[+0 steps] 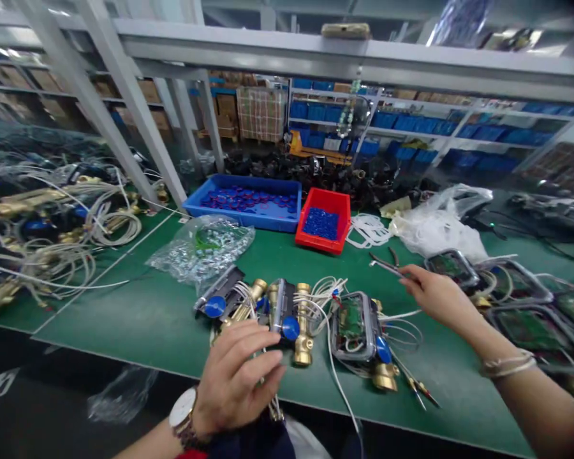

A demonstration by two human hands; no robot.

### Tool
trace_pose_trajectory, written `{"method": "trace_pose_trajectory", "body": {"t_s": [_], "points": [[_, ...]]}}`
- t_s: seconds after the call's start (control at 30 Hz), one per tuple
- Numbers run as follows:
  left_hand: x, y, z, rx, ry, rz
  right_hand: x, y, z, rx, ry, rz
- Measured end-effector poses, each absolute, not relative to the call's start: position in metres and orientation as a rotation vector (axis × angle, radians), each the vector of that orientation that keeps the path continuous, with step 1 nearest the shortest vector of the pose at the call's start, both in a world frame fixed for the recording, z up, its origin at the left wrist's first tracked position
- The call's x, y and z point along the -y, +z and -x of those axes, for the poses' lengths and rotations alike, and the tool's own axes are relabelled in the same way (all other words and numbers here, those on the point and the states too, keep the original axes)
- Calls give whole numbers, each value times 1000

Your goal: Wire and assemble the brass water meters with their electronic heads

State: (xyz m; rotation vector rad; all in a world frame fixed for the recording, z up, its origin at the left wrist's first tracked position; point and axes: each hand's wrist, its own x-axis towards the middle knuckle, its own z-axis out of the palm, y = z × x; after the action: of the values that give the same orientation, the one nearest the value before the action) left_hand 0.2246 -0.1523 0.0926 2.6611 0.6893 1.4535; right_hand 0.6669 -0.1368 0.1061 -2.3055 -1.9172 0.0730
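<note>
My left hand [243, 376], with a watch on its wrist, hovers in front of the brass meters, its fingers loosely bent and slightly apart. Nothing shows in its grip, though the palm side is partly hidden. Just behind it are a brass meter with a blue cap [282, 315] and another tilted meter [224, 299]. My right hand [433, 293] reaches over the green table, fingers closed on one end of a pair of dark pliers [386, 262]. Between the hands lies a meter with an open clear-lidded box [354, 325] showing a green circuit board.
A blue tray [243, 220] of blue discs and a red bin [323, 242] of small blue parts stand behind. A bag of small parts [201, 248], white gaskets [369, 231] and crumpled plastic [442, 223] lie around. More meter boxes [540, 331] crowd the right; cabled meters [62, 223] pile up left.
</note>
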Motion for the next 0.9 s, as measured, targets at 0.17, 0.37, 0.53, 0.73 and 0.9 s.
{"method": "trace_pose_trajectory", "body": {"t_s": [0.17, 0.37, 0.53, 0.73, 0.9], "points": [[146, 79, -154, -1127, 1523, -2497, 82, 79, -669, 2187, 326, 2185], [129, 49, -117, -1561, 1368, -2256, 43, 109, -609, 2428, 296, 2046], [108, 42, -136, -1566, 1328, -2212, -25, 142, -487, 2613, 186, 1693], [88, 48, -141, -1594, 1311, -2281, -115, 121, -342, 2760, 217, 1354], [75, 50, -124, -1488, 1317, -2348, -157, 86, -296, 2845, 292, 1360]]}}
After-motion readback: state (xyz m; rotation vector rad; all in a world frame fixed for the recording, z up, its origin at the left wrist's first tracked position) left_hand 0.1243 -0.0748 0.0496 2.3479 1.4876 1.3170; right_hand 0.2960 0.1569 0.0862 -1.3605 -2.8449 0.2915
